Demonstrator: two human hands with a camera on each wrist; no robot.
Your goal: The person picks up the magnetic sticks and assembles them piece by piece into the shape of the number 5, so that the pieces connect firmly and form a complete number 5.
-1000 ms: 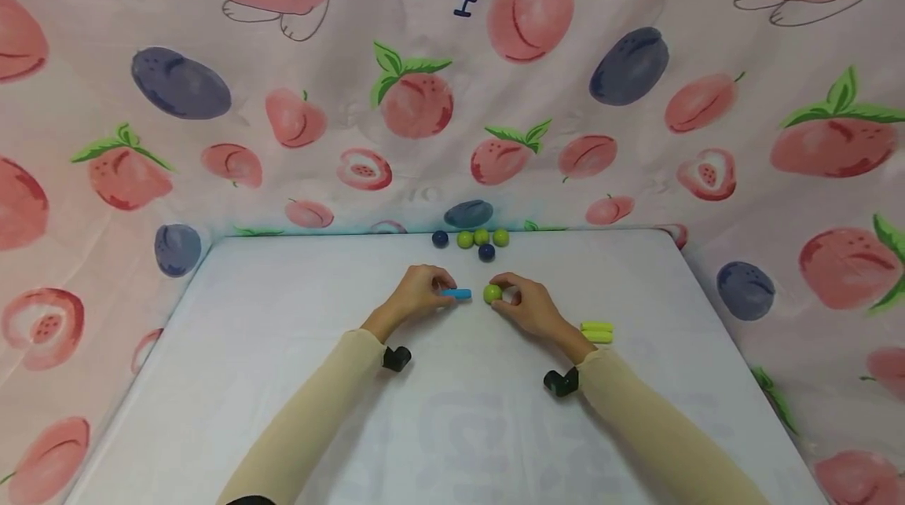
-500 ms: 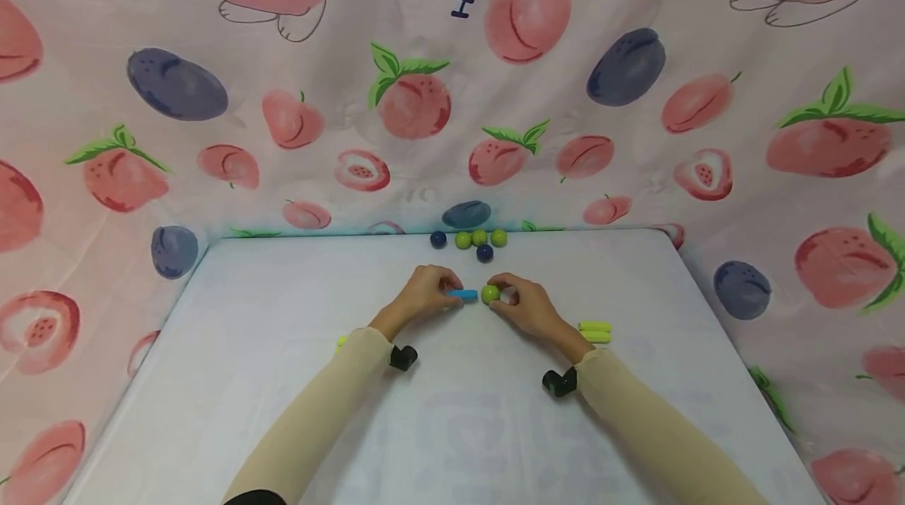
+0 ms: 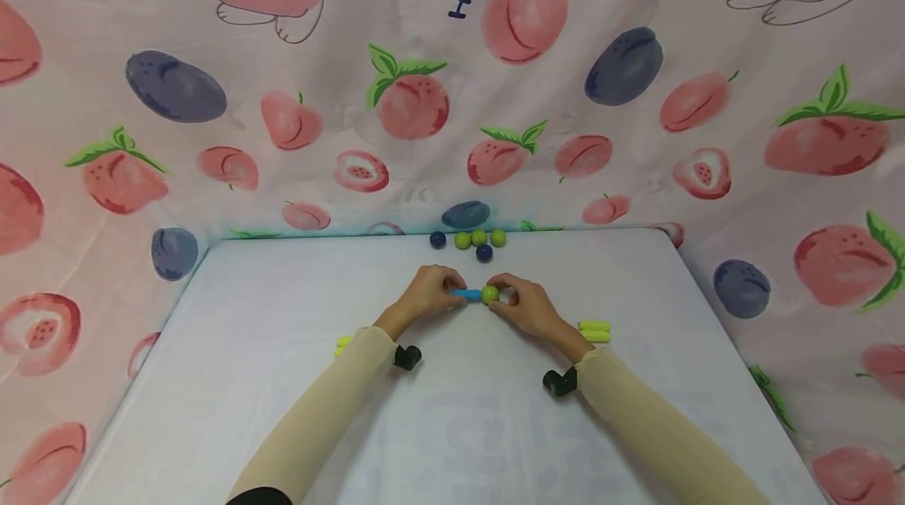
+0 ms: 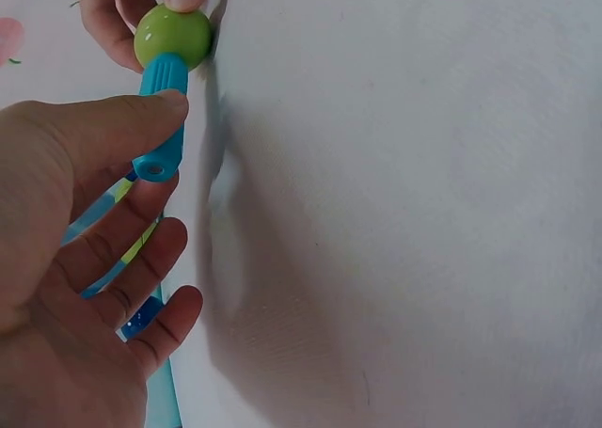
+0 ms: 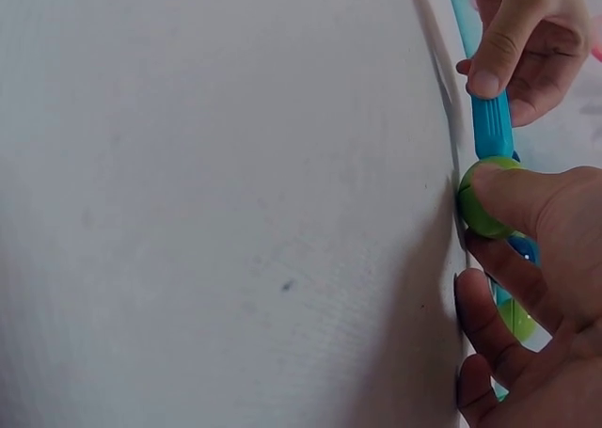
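My left hand (image 3: 427, 291) pinches a short blue ribbed rod (image 4: 164, 118) between thumb and index finger; its other fingers are loosely bent behind. Between the thumb and fingers of my right hand (image 3: 529, 307) is a glossy green ball (image 3: 489, 295). The rod's far end meets the ball's side, and the two line up end to end above the white table. In the right wrist view, the thumb covers part of the green ball (image 5: 486, 202), and the blue rod (image 5: 492, 127) points straight at it.
At the table's back edge lie several green balls (image 3: 479, 238) and two dark blue balls (image 3: 484, 253). Two yellow rods (image 3: 595, 331) lie beside the right wrist. More yellow rods (image 3: 342, 345) show partly behind the left sleeve. A patterned cloth (image 3: 396, 151) hangs behind the white table (image 3: 481, 426).
My left hand has moved right, bringing the blue rod from a small gap up against the green ball. The right hand has stayed nearly still. Yellow rods by the left sleeve have come into sight.
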